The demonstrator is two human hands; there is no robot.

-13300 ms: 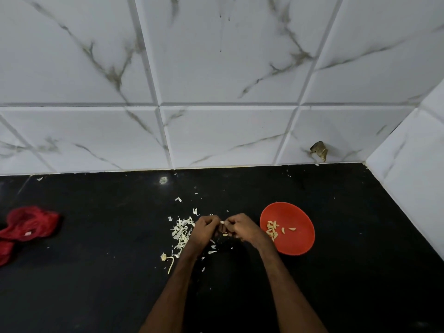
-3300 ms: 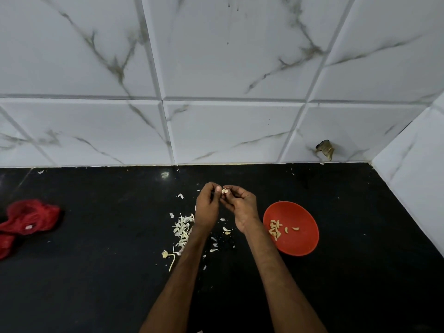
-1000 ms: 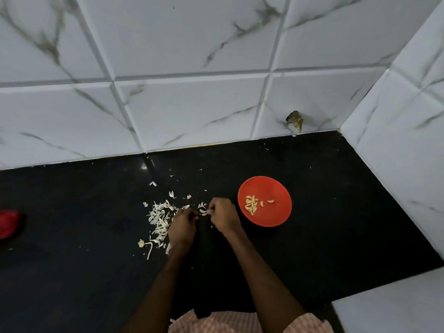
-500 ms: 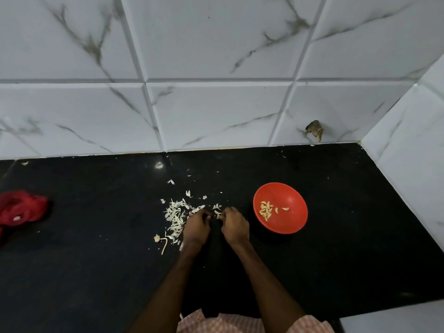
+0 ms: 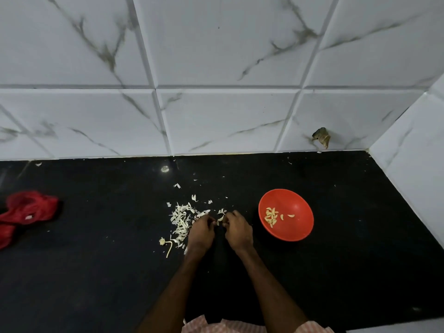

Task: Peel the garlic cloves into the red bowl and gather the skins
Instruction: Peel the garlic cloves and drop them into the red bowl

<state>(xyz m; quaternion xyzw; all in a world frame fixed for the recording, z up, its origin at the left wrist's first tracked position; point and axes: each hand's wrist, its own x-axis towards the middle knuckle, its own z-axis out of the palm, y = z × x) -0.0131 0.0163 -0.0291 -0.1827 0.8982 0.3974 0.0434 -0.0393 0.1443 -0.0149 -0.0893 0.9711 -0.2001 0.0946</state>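
Two hands are seen close together, low over the black counter (image 5: 96, 260): the left hand (image 5: 200, 230) and the right hand (image 5: 237, 230) are both curled, and a garlic clove (image 5: 219, 222) is pinched between their fingertips. How much skin it carries cannot be told. Just left of the hands, a loose pile of skins (image 5: 181, 218) is spread on the counter, with stray flakes scattered toward the wall and a pale stem (image 5: 169, 248) lying at its near edge. Right of the right hand, near but apart, the red bowl (image 5: 298, 203) is set upright, and a small cluster of peeled cloves (image 5: 271, 216) is seen inside, left of its middle. Far left, a crumpled red cloth (image 5: 36, 205) is lying with a small white tag (image 5: 28, 217) showing, its print too small to be read. Marbled white tiles (image 5: 216, 116) are seen behind.
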